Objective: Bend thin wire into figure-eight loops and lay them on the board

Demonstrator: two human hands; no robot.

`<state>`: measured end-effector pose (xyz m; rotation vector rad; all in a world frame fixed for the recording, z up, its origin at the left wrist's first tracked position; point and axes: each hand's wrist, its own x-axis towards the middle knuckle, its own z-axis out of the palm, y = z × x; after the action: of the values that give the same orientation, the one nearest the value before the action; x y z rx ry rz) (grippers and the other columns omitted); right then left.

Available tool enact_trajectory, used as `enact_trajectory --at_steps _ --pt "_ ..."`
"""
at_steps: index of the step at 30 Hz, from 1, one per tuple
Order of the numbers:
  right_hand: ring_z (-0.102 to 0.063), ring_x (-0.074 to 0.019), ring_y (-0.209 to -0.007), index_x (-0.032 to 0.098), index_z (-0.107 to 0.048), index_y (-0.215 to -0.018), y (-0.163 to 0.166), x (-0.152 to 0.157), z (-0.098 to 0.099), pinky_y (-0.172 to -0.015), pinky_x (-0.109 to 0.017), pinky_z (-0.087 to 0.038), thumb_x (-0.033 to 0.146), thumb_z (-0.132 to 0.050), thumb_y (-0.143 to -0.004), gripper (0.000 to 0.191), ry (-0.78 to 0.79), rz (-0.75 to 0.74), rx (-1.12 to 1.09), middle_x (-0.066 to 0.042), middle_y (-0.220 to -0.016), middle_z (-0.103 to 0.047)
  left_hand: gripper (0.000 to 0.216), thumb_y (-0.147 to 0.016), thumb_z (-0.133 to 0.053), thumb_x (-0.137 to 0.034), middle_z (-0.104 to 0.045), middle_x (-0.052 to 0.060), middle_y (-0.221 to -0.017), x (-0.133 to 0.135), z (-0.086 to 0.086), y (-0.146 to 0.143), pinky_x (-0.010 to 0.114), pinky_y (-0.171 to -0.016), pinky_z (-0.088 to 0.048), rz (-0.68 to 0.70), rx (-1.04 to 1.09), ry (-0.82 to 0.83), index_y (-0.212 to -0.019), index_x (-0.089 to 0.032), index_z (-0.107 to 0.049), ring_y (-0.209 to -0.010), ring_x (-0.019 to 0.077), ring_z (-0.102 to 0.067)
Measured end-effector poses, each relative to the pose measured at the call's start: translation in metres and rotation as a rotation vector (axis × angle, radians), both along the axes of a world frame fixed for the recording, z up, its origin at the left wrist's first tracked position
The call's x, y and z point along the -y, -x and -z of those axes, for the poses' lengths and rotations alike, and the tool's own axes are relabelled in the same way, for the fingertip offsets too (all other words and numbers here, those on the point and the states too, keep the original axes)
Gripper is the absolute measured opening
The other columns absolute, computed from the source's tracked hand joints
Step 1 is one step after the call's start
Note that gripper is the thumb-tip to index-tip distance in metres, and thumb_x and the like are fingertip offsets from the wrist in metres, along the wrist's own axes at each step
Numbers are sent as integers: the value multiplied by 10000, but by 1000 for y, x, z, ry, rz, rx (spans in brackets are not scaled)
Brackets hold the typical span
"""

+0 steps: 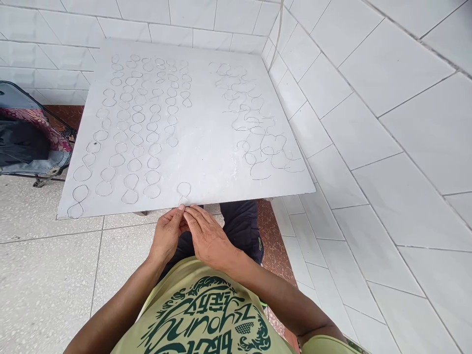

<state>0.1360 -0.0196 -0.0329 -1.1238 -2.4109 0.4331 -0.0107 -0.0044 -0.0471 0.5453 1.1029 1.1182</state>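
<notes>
At the front edge of a white table (206, 147), my left hand (167, 231) and my right hand (206, 233) meet, fingertips pinched together. Between them is the lower end of a thin wire figure-eight (183, 189), whose upper loop stands out over the tabletop. My fingers partly hide its lower loop. To the left, rows of similar wire figure-eights (130, 189) lie flat on the table. Loose, curved wire pieces (260, 169) are scattered and overlap along the right side.
White tiled walls (368, 147) border the table at the back and right. A folding chair (55, 157) with dark cloth (22, 140) on it stands at the left. Below is a speckled floor (47, 265). A thin cable (280, 29) hangs in the corner.
</notes>
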Motion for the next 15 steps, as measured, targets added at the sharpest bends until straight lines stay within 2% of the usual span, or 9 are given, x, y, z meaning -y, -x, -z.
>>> enact_trajectory --at_steps 4,6,9,11,15 --pt "-551 -278 -1343 99 -521 -1449 -10 -8 -17 -1147 -485 -488 122 -405 -1028 438 62 -33 -91 -192 -1396 -627 343 -926 -690 -494 -721 33 -761 0 -2 6 273 -622 -530 68 -134 -61 -807 -173 -695 -656 152 -636" --pt "-613 -275 -1230 128 -579 -1370 -20 -17 -28 -1080 -473 -525 190 -426 -1058 353 85 43 -163 -172 -1286 -679 370 -965 -624 -516 -692 21 -696 1 -5 12 279 -581 -515 155 -276 -111 -802 -185 -665 -598 153 -612" --pt "-642 -284 -1182 171 -623 -1293 -34 -32 -40 -1036 -476 -530 336 -516 -1060 305 168 232 -309 -160 -1248 -698 397 -1001 -555 -527 -665 7 -652 2 -12 20 279 -580 -501 289 -568 -197 -781 -203 -623 -584 154 -607" --pt "-680 -261 -1125 195 -651 -1244 -39 -42 -41 -987 -439 -553 418 -572 -1037 314 368 265 -437 -133 -1228 -720 415 -1014 -529 -519 -661 1 -646 2 -19 25 271 -595 -488 360 -728 -246 -746 -209 -596 -593 148 -606" --pt "-735 -215 -967 185 -717 -1064 -36 -50 -30 -882 -372 -590 578 -574 -1005 423 858 116 -771 -102 -1071 -772 442 -1020 -512 -492 -658 -13 -619 -2 -35 30 260 -584 -454 468 -923 -301 -683 -210 -568 -568 134 -578"
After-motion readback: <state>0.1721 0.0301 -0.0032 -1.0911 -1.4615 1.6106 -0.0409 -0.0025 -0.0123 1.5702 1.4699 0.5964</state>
